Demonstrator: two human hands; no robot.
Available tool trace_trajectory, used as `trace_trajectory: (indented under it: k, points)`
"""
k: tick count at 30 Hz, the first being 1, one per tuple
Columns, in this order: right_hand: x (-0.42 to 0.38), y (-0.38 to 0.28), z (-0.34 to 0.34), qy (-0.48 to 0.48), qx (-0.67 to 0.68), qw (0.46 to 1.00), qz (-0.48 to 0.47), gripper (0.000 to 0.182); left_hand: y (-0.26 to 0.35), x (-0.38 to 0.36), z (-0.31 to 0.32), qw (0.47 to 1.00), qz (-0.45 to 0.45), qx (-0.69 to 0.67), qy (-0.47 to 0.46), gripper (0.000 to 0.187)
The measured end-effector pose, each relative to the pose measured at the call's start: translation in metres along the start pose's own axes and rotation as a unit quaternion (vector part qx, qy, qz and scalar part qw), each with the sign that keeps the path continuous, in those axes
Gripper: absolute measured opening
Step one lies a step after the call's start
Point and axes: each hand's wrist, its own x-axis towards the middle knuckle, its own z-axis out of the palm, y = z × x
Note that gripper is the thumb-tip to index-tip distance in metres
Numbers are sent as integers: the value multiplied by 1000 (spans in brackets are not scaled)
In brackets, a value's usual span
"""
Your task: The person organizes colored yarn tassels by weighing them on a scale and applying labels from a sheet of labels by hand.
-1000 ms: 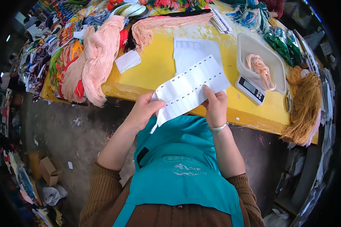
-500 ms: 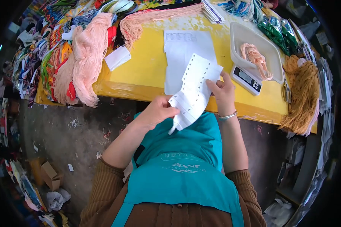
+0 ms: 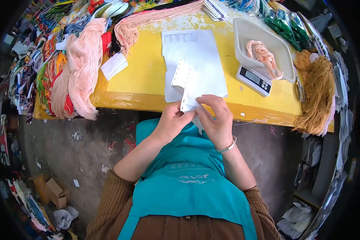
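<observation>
A white paper strip point(image 3: 183, 76) with small black printed marks along its edges is folded and bent between my hands, above the table's front edge. My left hand point(image 3: 170, 126) pinches its lower left part between thumb and fingers. On the other side, my right hand point(image 3: 218, 120) is closed on the same strip, fingertips close to the left thumb. Part of the strip is hidden behind the fingers, with a bit hanging below them. Under and behind it lies a larger white sheet point(image 3: 212, 60) with a printed table near its top.
On the yellow table point(image 3: 144, 76), a digital scale point(image 3: 254, 80) bears a translucent plastic tray point(image 3: 284, 48) with a peach thread skein point(image 3: 262, 56). Peach thread bundles point(image 3: 84, 60) lie left, brown thread point(image 3: 316, 96) hangs right near scissors point(image 3: 299, 90). A folded white paper point(image 3: 114, 66) lies left.
The strip was spread wide between my hands and is now folded and narrower. My right hand has come down and left, close to my left hand. The view has shifted slightly.
</observation>
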Motion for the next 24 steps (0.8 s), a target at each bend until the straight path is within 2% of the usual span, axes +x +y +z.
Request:
trace_trajectory:
  k: [5,7,9,10,11,13,14,16,20,24]
  points:
    - [-4,4,2,-12,55,998,30,24,-6,1,-5,998,24,59,-24,22]
    - [-6,3,4,-28,129,984,118,23,-6,-1,-7,996,21,84,-34,22]
    - [-4,1,5,-25,132,983,126,22,-2,-1,-5,992,-2,122,-24,20]
    - [-2,0,4,-22,134,982,133,21,1,-1,-4,992,-3,122,-24,20]
    - [-1,1,4,-22,134,982,133,21,4,0,-3,998,-7,65,-22,23]
    - [2,5,5,4,44,999,1,19,0,3,-9,1000,-22,1,-19,30]
    - [2,8,5,3,44,999,2,19,3,6,-10,999,-32,-4,-18,34]
    - [1,13,7,19,-65,991,-116,18,8,7,-2,992,-74,-105,18,36]
    - [1,11,8,40,-113,983,-140,18,5,15,1,996,-53,-66,34,38]
    - [-3,2,5,52,-126,979,-151,20,6,25,4,983,-84,-142,84,40]
